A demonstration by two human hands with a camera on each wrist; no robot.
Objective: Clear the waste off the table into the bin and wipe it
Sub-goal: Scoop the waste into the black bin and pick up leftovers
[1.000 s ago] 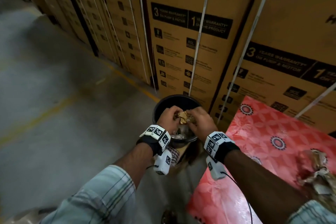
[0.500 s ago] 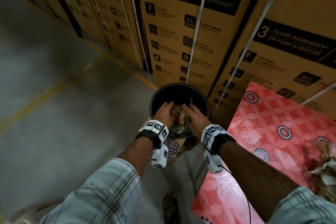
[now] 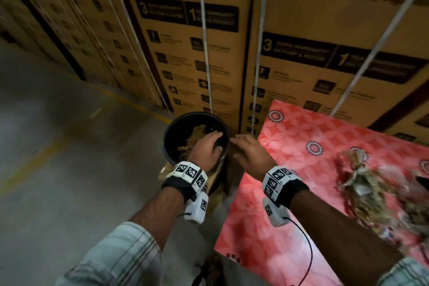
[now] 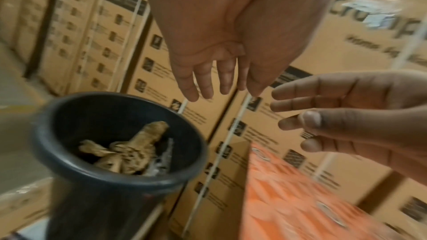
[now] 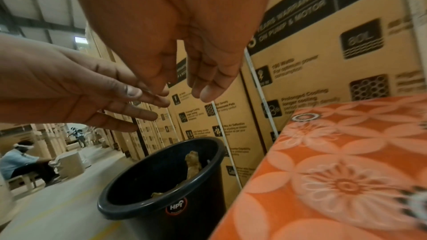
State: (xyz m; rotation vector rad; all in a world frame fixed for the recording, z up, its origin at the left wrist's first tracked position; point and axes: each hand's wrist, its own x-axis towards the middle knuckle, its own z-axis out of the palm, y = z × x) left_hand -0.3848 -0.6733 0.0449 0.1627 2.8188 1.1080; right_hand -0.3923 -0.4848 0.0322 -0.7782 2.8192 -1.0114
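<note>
On the far left, seen past the fingers in the right wrist view, a seated person (image 5: 22,161) sits on a bench well away across the concrete floor (image 3: 58,158). Nearer, the black plastic bin (image 3: 170,155) stands on the floor just beside the table's corner, against a wall of stacked cardboard appliance cartons (image 3: 192,53) bound with white straps. Crumpled brown paper waste (image 4: 129,150) lies inside the bin, with a bit of clear plastic beside it. The left hand (image 3: 205,148) hangs over the bin's mouth, fingers straight and loosely spread, holding nothing. Just to its right, the right hand (image 3: 251,153) hovers between the bin's rim and the table edge, fingers likewise relaxed and empty. Farther right is the table (image 3: 301,146), covered in a red floral cloth, and near its right side lies a heap of more crumpled paper and wrapper waste (image 3: 371,193), touching neither hand.
</note>
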